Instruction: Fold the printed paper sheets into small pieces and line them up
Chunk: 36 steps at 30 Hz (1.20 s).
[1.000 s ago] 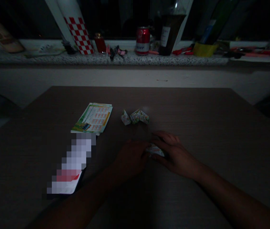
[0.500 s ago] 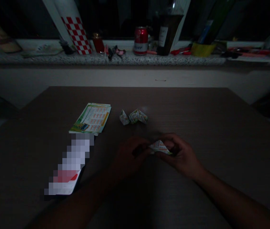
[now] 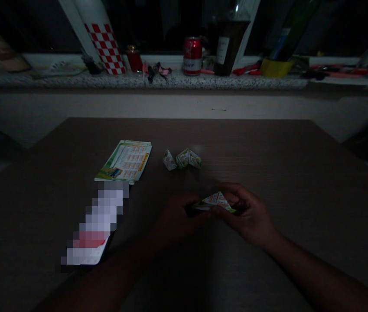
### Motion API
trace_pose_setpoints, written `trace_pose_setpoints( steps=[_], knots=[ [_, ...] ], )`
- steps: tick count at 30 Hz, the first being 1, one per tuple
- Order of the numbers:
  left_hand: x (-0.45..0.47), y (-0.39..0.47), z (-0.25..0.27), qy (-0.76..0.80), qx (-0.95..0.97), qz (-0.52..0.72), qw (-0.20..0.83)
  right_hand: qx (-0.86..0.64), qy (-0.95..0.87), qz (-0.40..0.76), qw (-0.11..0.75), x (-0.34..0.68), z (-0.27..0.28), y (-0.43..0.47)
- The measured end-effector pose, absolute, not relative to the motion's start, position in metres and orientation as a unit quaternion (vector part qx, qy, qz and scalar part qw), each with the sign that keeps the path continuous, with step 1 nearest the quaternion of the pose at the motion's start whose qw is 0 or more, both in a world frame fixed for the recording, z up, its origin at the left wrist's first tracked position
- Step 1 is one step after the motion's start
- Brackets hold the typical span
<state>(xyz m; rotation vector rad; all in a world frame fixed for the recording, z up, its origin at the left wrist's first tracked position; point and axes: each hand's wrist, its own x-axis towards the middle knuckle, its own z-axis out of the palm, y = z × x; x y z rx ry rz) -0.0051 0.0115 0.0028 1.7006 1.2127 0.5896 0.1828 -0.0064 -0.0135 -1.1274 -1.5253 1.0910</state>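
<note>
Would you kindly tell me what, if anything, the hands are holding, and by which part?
A folded printed paper: the left hand holds its left end, the right hand its right side.

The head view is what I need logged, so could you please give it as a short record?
Left hand: grips left part of white, orange-printed folded paper triangle
Right hand: grips its right part
Beyond hands: small faceted pieces of folded patterned paper
Surface: brown wood-grain table
Left side: stack of green-and-white printed sheets; nearer, flat rectangular object, mostly pixelated
Sill: red-and-silver can
</note>
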Motion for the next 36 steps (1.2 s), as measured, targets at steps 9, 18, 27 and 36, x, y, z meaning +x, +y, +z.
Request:
trace_pose_setpoints(
  steps=[9,18,27,36],
  knots=[
    [-0.0078,0.0108,0.0003,0.473,0.701,0.250,0.471,-0.474,-0.693,0.323,0.437,0.1865,-0.0130,-0.0054],
    [-0.0088,0.0128,-0.0022,0.463,0.690,0.252,0.496,-0.458,-0.691,0.337,0.447,0.1916,-0.0144,-0.0037],
    [-0.0077,0.0105,-0.0053,0.472,0.633,0.377,0.484,-0.473,-0.630,0.366,0.495,0.1901,-0.0169,-0.0012],
    [-0.0075,0.0102,-0.0017,0.477,0.688,0.385,0.389,-0.459,-0.607,0.407,0.506,0.1875,-0.0166,-0.0002]
  ],
)
